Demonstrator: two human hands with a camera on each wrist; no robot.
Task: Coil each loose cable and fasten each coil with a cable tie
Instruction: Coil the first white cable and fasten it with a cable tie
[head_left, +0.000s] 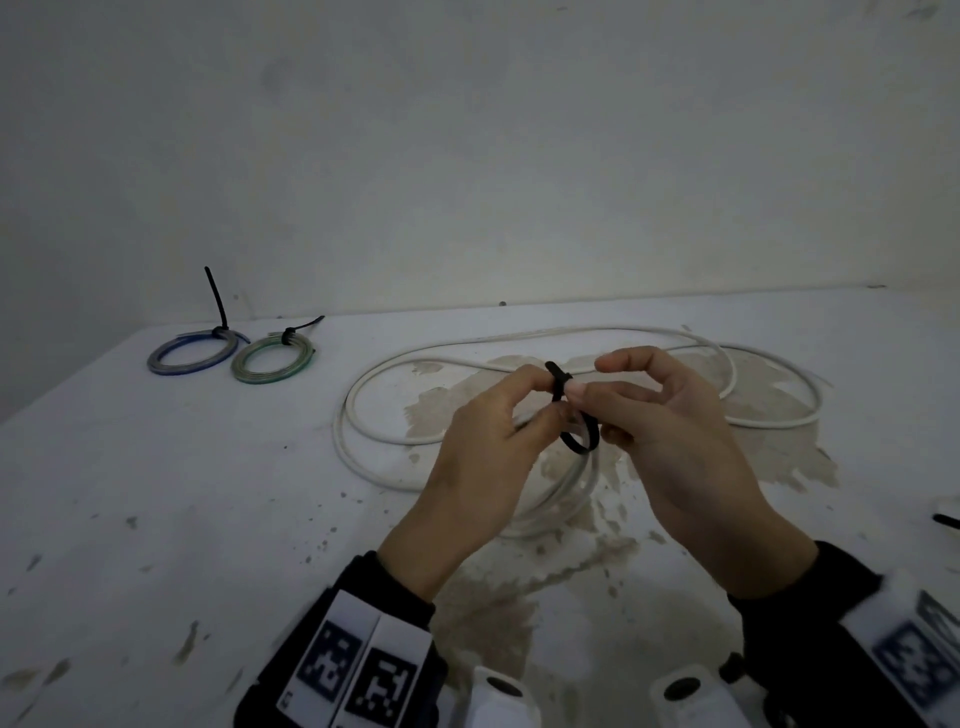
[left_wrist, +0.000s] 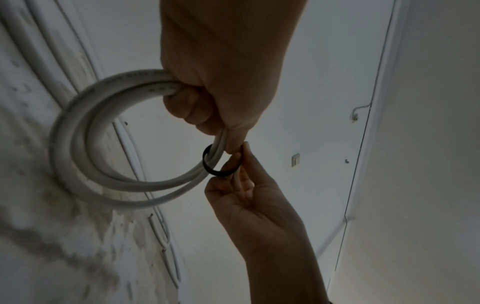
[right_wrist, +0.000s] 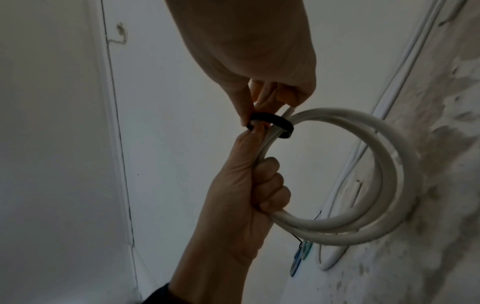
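My left hand (head_left: 488, 447) grips a small coil of white cable (head_left: 563, 493) just above the table; the left wrist view shows its fingers (left_wrist: 192, 107) curled round the coil (left_wrist: 78, 144). A black cable tie (head_left: 577, 442) loops loosely around the coil's strands beside my left thumb. My right hand (head_left: 670, 431) pinches the tie near its head (head_left: 558, 371) between thumb and fingers. In the right wrist view the tie (right_wrist: 272, 121) circles the strands where both hands meet. The coil's near side is hidden behind my hands in the head view.
A long white cable (head_left: 519, 338) lies in wide loose loops on the stained white table (head_left: 208, 493) beyond my hands. A blue coil (head_left: 189, 354) and a green coil (head_left: 274, 359), each tied with a black tie, sit far left by the wall. Another black tie (head_left: 945, 520) pokes in at the right edge.
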